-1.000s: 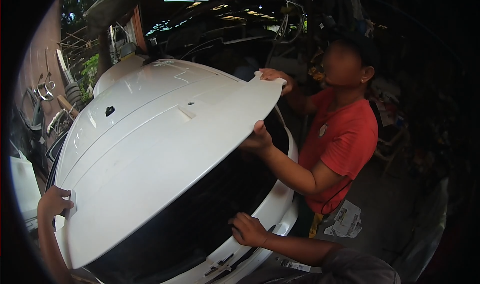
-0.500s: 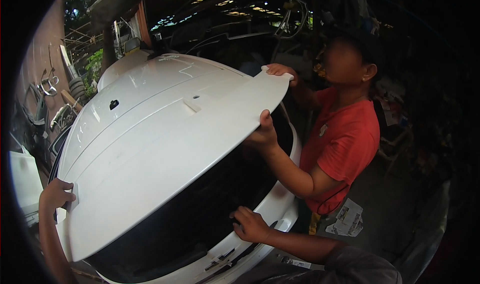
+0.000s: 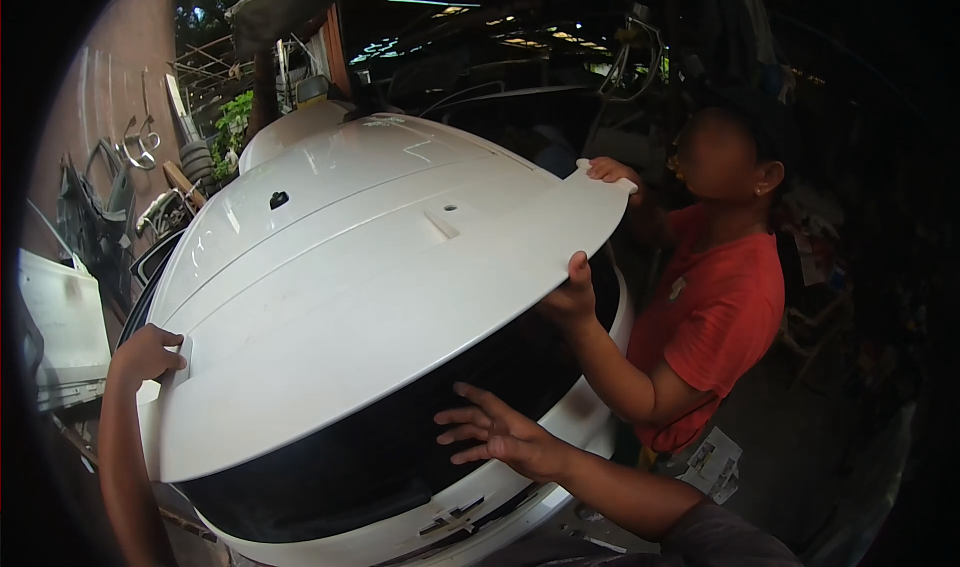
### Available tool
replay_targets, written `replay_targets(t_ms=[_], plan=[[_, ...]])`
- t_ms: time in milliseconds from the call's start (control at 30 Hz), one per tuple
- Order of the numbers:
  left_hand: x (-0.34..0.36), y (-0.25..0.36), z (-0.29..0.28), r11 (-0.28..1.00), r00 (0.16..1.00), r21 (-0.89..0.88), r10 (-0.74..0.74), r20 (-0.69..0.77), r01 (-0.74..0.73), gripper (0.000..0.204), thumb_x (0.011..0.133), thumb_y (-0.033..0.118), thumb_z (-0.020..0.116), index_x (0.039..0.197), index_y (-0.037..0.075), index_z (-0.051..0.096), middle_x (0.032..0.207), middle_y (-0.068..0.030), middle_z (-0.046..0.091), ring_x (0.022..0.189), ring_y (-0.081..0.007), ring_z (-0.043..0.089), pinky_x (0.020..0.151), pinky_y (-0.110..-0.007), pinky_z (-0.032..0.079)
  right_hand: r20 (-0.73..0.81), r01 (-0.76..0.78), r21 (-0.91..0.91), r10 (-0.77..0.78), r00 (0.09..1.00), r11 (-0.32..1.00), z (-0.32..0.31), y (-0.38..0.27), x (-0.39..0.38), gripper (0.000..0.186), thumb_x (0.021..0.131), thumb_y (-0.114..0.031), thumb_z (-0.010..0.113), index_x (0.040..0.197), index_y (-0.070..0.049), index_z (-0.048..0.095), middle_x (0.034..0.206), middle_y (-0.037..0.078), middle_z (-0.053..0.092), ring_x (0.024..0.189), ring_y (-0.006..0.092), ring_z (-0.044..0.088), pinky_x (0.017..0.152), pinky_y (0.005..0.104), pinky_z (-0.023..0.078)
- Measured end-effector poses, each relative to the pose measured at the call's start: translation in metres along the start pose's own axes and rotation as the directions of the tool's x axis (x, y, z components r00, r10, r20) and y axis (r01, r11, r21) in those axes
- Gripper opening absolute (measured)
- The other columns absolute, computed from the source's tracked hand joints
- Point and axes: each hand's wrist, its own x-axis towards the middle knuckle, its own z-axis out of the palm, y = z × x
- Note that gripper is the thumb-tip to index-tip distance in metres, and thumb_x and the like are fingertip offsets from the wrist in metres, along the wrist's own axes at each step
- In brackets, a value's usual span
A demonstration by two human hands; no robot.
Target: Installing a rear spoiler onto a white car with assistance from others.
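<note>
Left hand (image 3: 150, 355) is clamping the white panel (image 3: 360, 327); right hand (image 3: 505, 444) is hovering, fingers spread, before the dark window (image 3: 370, 462); a co-worker (image 3: 715, 317) is crowding the right, car parts (image 3: 85, 207) the left.

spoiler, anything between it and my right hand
Nothing visible stands between the right hand, spread open in front of the dark window, and the near edge of the spoiler. A co-worker's hand is on that edge, but farther right.

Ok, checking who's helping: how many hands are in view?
4: wearer's left hand on the white spoiler, left end; right hand, open, before the rear window; co-worker's far hand on the spoiler's right end, near hand at its edge.
</note>
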Motion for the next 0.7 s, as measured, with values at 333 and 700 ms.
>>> replay_targets(t_ms=[333,700], plan=[[-0.005,-0.009,0.013,0.995,0.987,0.013,0.103,-0.122,-0.102,0.07,0.073,0.009,0.086,0.137,-0.006,0.062,0.113,-0.0257,0.073,0.09,-0.0294,0.074,0.085,-0.038,0.056,-0.206,0.069,0.192,-0.029,0.978,0.979,0.059,-0.087,0.073,0.059,0.105,-0.041,0.057,0.142,0.003,0.043,0.133,0.02,0.06,0.123,0.0305,0.065,0.096,0.0483,0.059],[-0.071,-0.01,0.01,0.999,0.923,-0.008,0.041,-0.383,-0.048,0.076,0.071,0.01,0.087,0.138,-0.008,0.058,0.127,-0.0294,0.065,0.114,-0.0374,0.068,0.098,-0.043,0.053,-0.265,0.131,0.154,-0.087,0.96,0.979,0.063,-0.095,0.054,0.042,0.103,-0.023,0.053,0.133,0.006,0.051,0.123,0.018,0.065,0.114,0.0275,0.068,0.1,0.046,0.056]])
